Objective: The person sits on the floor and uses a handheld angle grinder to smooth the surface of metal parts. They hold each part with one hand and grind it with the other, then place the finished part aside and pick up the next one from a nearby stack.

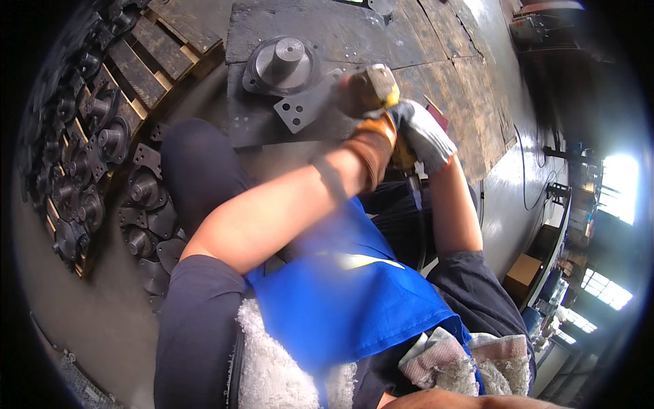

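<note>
My left hand [373, 151], in a brown and orange glove, is closed around a yellow hand-held power tool [371, 88]. Wrapped on the same tool from the other side is my right hand [424, 136], in a white-grey glove. The tool's near end is blurred, so its exact kind is unclear; a metal fitting [416, 185] hangs below the hands. Just left of the tool head, a dark metal flange [283, 67] with an upright cylindrical post lies on the worktable. A flat steel plate [298, 109] with several holes adjoins it and runs toward the tool.
The worktable [463, 95] has a worn wooden and dark top. To the left, a wooden pallet [146, 58] bears several similar flanged parts [112, 144]; more parts [144, 187] sit on the floor beside my knee. A dark red piece [437, 113] lies right of my hands.
</note>
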A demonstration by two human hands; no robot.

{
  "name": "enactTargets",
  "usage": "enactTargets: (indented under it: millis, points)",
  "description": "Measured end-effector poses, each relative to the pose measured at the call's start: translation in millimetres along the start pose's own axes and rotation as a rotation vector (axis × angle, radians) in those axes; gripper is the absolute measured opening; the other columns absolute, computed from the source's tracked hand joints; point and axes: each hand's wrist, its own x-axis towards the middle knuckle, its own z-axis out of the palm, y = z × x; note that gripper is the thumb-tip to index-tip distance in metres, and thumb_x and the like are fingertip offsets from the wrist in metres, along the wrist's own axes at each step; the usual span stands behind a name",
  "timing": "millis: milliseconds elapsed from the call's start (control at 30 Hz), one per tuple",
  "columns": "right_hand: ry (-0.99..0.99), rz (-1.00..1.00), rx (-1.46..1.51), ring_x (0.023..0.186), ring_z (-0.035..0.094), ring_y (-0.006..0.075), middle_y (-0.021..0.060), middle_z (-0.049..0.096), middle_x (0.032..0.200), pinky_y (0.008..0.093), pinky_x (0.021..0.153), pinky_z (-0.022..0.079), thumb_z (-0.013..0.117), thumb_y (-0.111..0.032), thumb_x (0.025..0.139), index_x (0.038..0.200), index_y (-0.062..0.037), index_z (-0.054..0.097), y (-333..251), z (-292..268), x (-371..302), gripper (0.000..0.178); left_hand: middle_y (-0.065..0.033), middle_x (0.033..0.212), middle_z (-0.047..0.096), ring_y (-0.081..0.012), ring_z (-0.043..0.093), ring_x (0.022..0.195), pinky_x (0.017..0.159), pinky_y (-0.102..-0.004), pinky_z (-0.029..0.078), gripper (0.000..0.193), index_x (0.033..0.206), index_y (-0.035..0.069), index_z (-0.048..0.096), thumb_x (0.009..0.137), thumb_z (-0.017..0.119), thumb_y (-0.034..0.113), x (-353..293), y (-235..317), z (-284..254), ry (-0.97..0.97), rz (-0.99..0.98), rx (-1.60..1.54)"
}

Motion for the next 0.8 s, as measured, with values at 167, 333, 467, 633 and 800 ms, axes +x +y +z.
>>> enactTargets:
  millis: [167,333,467,633,800]
  points:
    - [0.002,0.123,0.088,0.084,0.062,0.0129,0.005,0.067,0.096,0.0281,0.076,0.052,0.06,-0.025,0.09,0.106,0.0005,0.065,-4.6,7.7,-4.5,0.03,-0.0134,0.107,0.069,-0.0276,0.067,0.098,0.077,-0.0389,0.052,0.06,0.114,0.01,0.064,0.085,0.046,0.059,-23.7,15.9,-8.8,-0.014,-0.292,-0.142]
    - [0.069,0.259,0.165,0.086,0.062,0.0123,0.0052,0.066,0.098,0.028,0.077,0.052,0.061,-0.023,0.089,0.107,0.0014,0.064,-1.7,6.1,-6.8,0.03,-0.0134,0.115,0.066,-0.0249,0.064,0.105,0.086,-0.0369,0.049,0.064,0.119,0.008,0.062,0.087,0.043,0.06,-12.4,-7.9,-8.5,-0.2,0.042,-0.097]
    - [0.113,0.335,0.185,0.09,0.064,0.016,0.0076,0.067,0.102,0.0287,0.084,0.052,0.063,-0.022,0.088,0.111,0.0027,0.064,-3.5,14.0,-53.6,0.034,-0.0153,0.116,0.062,-0.0266,0.059,0.099,0.09,-0.0331,0.046,0.077,0.126,0.004,0.053,0.08,0.052,0.065,-73.7,47.7,-32.0,-0.387,-0.493,-0.298]
    - [0.125,0.353,0.268,0.088,0.065,0.0154,0.0073,0.068,0.1,0.0283,0.082,0.053,0.062,-0.022,0.088,0.109,0.0018,0.065,-23.3,15.5,-53.5,0.032,-0.0148,0.113,0.065,-0.0285,0.062,0.103,0.085,-0.0382,0.049,0.063,0.117,0.01,0.061,0.087,0.042,0.063,-71.5,38.5,-16.5,-0.227,-0.138,0.099]
    - [0.186,0.438,0.633,0.085,0.065,0.0146,0.0067,0.068,0.099,0.0278,0.078,0.053,0.058,-0.019,0.089,0.108,0.0013,0.065,-60.8,21.7,-25.2,0.029,-0.001,0.122,0.057,-0.0155,0.05,0.113,0.096,-0.0312,0.038,0.052,0.12,0.015,0.057,0.092,0.037,0.053,-34.8,14.3,-7.5,-0.385,-0.235,0.082]
